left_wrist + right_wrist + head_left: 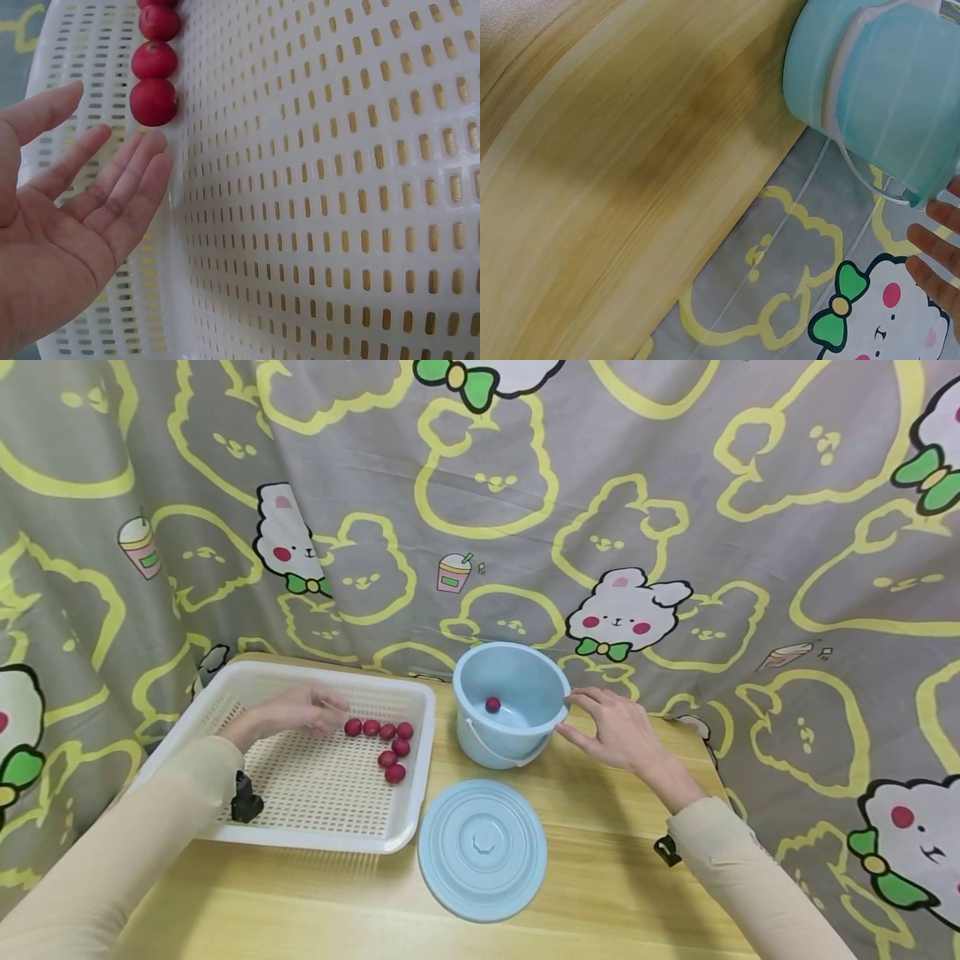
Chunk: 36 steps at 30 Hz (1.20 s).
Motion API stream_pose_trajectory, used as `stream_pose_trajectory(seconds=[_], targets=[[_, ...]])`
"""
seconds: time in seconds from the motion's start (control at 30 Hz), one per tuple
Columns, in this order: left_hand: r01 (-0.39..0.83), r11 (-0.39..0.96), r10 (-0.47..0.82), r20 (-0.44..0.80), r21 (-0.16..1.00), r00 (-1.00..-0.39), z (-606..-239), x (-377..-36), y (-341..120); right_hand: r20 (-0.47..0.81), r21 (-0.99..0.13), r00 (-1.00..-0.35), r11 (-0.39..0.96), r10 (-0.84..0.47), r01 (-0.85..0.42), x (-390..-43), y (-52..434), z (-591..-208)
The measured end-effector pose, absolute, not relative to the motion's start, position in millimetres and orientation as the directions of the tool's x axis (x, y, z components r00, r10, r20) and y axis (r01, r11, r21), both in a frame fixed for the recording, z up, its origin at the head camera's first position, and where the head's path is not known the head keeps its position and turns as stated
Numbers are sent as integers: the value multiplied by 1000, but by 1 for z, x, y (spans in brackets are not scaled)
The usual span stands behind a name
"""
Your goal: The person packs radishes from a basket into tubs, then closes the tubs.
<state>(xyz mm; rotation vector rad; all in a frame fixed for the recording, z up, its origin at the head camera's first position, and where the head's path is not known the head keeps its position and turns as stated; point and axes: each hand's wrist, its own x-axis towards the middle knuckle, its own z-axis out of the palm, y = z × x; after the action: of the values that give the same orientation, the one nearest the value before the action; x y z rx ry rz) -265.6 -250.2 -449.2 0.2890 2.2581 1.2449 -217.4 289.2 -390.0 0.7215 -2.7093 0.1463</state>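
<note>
My left hand (303,712) is over the white plastic basket (411,814), fingers spread and fairly straight, palm bare in the left wrist view. Just beyond its fingertips, a red radish (154,103) ends a row along the basket's far side. Several more radishes (401,747) lie near the right wall. At the right rim of a light blue bucket (495,747), my right hand (618,731) has its thumb and fingers extended, seemingly touching the rim. A single radish (492,704) lies inside the bucket.
A round light blue lid (482,852) lies on the wooden table (600,877) in front of the bucket. The bucket's white handle (517,760) hangs down at the front. A patterned grey curtain (360,460) hangs behind the table.
</note>
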Motion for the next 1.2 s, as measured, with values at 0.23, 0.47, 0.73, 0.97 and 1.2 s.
stream_pose_trajectory(seconds=[0.23, 0.47, 0.73, 0.97, 1.2], targets=[[-82, 573, 422, -379, 815, -824, -453, -266, -248, 348, -14, -812, 863, -469, -504, -216, 289, -389], [-75, 593, 412, -382, 801, -827, -461, -266, -242, 345, -25, -817, 866, -462, -499, -217, 289, -388], [-70, 621, 392, -386, 781, -835, -462, -265, -238, 339, -32, -820, 866, -461, -500, -217, 289, -389], [-63, 622, 394, -381, 780, -836, -464, -265, -237, 334, -33, -821, 864, -464, -502, -217, 288, -388], [-57, 619, 403, -379, 783, -833, -467, -267, -237, 335, -25, -819, 864, -466, -502, -217, 288, -388]])
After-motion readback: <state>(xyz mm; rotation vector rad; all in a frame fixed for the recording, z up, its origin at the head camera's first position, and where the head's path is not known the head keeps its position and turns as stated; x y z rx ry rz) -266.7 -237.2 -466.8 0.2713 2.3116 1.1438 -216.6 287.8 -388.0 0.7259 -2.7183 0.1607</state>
